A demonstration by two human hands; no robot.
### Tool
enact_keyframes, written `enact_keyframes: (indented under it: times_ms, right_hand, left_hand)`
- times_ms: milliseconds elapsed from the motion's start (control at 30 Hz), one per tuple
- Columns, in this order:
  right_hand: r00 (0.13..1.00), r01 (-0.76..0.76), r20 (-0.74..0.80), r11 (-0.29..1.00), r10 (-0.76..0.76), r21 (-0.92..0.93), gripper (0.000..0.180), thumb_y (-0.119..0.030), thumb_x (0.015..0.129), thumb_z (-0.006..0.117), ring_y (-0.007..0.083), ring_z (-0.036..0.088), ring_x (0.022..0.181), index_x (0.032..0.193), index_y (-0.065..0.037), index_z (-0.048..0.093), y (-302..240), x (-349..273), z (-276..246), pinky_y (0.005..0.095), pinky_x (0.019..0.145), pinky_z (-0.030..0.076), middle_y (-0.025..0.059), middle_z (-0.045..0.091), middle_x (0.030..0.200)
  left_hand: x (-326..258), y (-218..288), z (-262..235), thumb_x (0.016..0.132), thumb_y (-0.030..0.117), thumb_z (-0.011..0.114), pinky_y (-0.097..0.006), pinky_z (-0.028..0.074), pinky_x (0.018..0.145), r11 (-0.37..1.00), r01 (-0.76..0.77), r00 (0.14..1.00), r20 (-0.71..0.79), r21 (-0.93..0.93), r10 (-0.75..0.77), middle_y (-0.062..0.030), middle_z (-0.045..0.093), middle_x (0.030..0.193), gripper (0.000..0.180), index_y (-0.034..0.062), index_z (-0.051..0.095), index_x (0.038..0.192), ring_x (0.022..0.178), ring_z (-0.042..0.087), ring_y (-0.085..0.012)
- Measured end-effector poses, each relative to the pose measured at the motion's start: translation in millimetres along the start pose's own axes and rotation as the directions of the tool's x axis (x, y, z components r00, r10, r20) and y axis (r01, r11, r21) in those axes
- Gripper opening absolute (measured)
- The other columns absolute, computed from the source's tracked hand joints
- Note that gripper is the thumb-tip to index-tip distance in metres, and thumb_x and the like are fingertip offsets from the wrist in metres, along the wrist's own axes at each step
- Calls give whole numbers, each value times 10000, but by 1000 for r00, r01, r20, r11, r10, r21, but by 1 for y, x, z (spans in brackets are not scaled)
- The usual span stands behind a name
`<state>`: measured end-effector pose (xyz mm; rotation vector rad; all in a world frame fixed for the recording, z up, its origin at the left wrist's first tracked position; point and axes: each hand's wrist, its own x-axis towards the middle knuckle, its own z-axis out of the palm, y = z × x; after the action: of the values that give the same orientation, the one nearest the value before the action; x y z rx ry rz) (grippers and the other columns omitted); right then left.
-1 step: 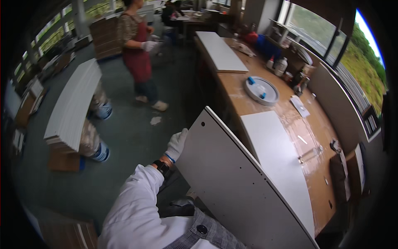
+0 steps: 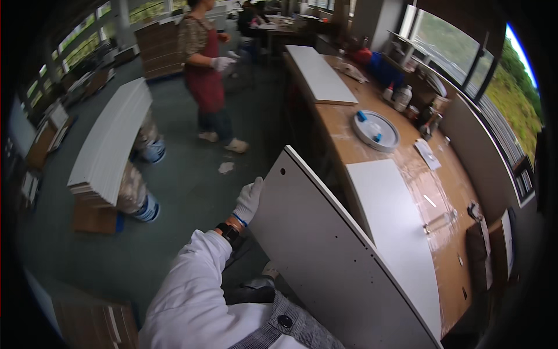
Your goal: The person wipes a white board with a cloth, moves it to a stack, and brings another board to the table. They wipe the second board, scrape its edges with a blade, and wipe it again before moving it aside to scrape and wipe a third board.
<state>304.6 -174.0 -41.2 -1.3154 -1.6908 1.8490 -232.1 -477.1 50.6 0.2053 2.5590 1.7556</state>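
Note:
My left hand, in a white knitted glove with a blue cuff edge, is closed on the left edge of a large white panel. The panel stands tilted in front of me. It has a dark groove along its upper long edge, a round hole near the far corner and several small drilled holes. My right hand does not show. Beside the held panel, another white panel lies flat on the brown workbench.
Farther along the bench are a third white panel, a round white tray with blue items, and several bottles. At left, stacked white boards rest on buckets. A person in a red apron stands on the floor ahead.
The bench, stacked boards and person sit slightly farther right in the picture, as my view has turned a little left. My left hand keeps its hold on the panel.

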Motion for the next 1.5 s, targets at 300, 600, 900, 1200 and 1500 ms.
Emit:
enact_keyframes:
  times_ms: [300, 600, 900, 1200, 1500]
  right_hand:
    - [919, 96, 391, 991, -50, -99, 400, -396, 941, 467, 236, 551, 894, 1136, -61, 563, -60, 22, 114, 407, 800, 470, 88, 613, 944]
    - [741, 202, 671, 959, -18, -197, 377, -413, 929, 479, 254, 567, 856, 1059, -71, 572, -91, 1, 285, 416, 772, 475, 100, 614, 914]
    - [470, 286, 881, 935, 55, -211, 365, -429, 918, 490, 272, 584, 817, 981, -82, 582, -99, -56, 497, 425, 744, 481, 112, 615, 884]
    - [53, 340, 989, 929, 136, -146, 332, -382, 973, 472, 293, 613, 888, 985, -74, 594, -107, -87, 723, 417, 803, 503, 115, 628, 947]
    - [-275, 232, 912, 941, 305, -245, 336, -360, 997, 418, 332, 608, 915, 1037, -59, 560, -127, -136, 1000, 456, 827, 504, 155, 621, 978]
  left_hand:
    - [-52, -82, -172, 975, 613, 340, -364, 433, 961, 866, -2, 783, -539, -500, -309, -161, 615, 1184, 768, -65, 509, 1294, 1098, 562, -262]
    - [-177, -232, -386, 974, 620, 331, -312, 459, 943, 755, -179, 527, -710, -630, -467, -116, 598, 1238, 757, -30, 515, 1316, 1091, 575, -192]
    - [-386, -276, -593, 964, 593, 402, -329, 484, 913, 870, -194, 24, -888, -454, -459, -133, 623, 1181, 703, -33, 577, 1232, 1015, 614, -227]
    - [-550, -338, -593, 1029, 231, 392, -405, 539, 804, 752, 548, -277, -928, -365, -249, -197, 641, 1121, 380, 21, 458, 1339, 927, 660, -320]
    - [-489, -315, -589, 1034, 388, 348, -410, 491, 891, 706, 238, -614, -667, -667, -422, -241, 648, 1083, 513, -9, 461, 1340, 995, 629, -380]
